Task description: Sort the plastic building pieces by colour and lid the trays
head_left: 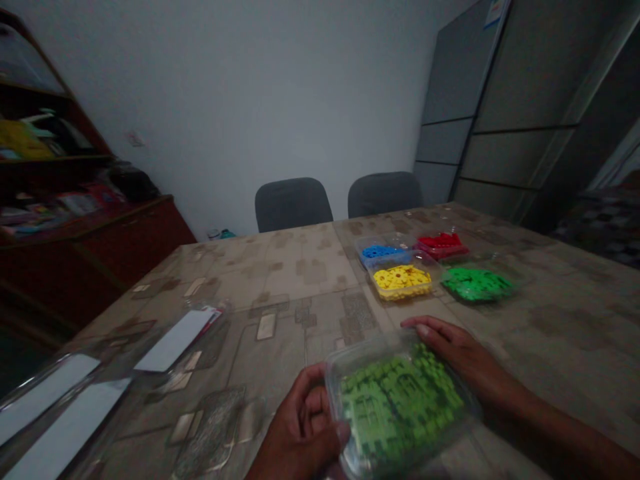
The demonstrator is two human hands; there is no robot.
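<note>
A clear plastic container (405, 400) full of light-green interlocking pieces is held between my two hands, tilted toward me above the near part of the table. My left hand (313, 423) grips its left side, thumb over the near left corner and fingers curled at the edge. On the opposite side, my right hand (450, 347) clasps the far right edge, with the thumb on top. Beyond it stand more clear containers: yellow pieces (401, 281), blue pieces (384, 253), red pieces (443, 245) and darker green pieces (477, 283).
White cards in clear wrapping (173, 340) lie along the table's left side, near a clear plastic lid or tray (213, 427). A patterned cloth covers the table (280, 280). Two grey chairs (293, 202) stand behind its far edge. Shelves (75, 220) are at the left.
</note>
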